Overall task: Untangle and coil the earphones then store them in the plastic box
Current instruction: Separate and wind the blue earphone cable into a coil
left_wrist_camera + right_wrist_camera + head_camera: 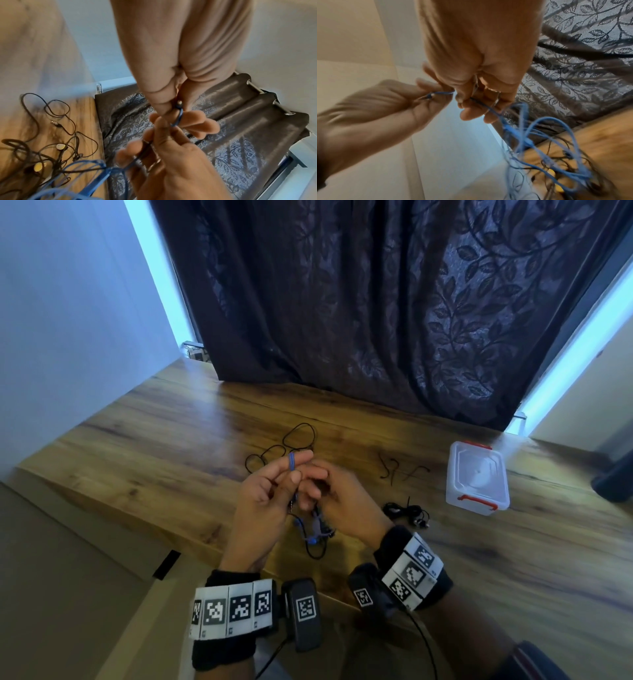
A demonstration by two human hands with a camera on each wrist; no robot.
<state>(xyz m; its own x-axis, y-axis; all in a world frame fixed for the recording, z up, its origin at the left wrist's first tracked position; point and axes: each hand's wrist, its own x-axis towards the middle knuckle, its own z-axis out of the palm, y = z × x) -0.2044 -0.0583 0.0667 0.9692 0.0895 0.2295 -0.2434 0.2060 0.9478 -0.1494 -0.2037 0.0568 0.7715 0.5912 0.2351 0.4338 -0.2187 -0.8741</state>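
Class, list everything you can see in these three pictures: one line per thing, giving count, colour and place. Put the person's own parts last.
blue earphones: one, blue, wound round left fingers, rest hanging to table
black earphones: one loose, black, on table beyond hands
black bundle: one, black, on table right of hands
box: one, clear with red clips, lid on, table right
table: one, brown wood
curtain: one, dark leaf pattern, behind table
wristbands: two, black with markers, on wrists
left hand: holds blue cable
right hand: pinches blue cable

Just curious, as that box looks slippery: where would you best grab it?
Probably the plastic box by its two long plain sides, from above: it lies flat with the lid on, red clips occupy both short ends, and the table around it looks bare.
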